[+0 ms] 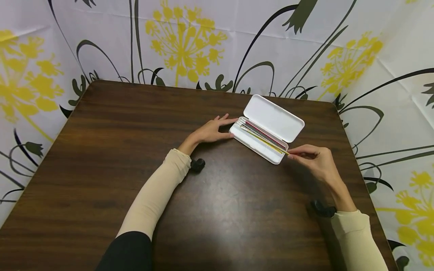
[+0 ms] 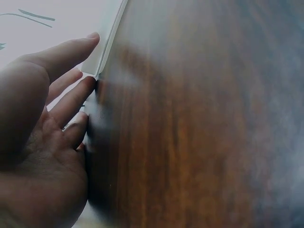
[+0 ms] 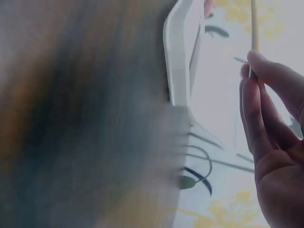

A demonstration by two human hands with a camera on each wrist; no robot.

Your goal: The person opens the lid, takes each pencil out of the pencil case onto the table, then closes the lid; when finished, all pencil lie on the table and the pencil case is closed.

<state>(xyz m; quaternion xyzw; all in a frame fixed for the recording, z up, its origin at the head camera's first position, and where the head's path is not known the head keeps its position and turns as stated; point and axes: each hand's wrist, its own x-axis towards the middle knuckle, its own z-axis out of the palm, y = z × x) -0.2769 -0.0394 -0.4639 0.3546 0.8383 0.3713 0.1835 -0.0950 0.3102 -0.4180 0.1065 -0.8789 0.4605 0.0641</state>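
In the head view an open white pencil case [image 1: 257, 147] lies on the brown table, its hinged lid [image 1: 274, 117] tipped back. Several slim pencils, red, dark and yellow, lie along the tray. My right hand [image 1: 317, 162] pinches the near right end of a thin yellow pencil [image 1: 268, 142] between thumb and fingertips. This pencil slants above the case; in the right wrist view it [image 3: 255, 28] rises from the pinch. My left hand [image 1: 211, 130] touches the case's left end with thumb and fingers extended; the left wrist view shows the thumb beside the case edge.
The dark wooden table [image 1: 101, 169] extends widely to the left and front. Its right edge runs close past my right hand. A white cloth [image 1: 203, 22] with yellow and grey flowers hangs behind and beside the table. A dark strapped device sits at each wrist.
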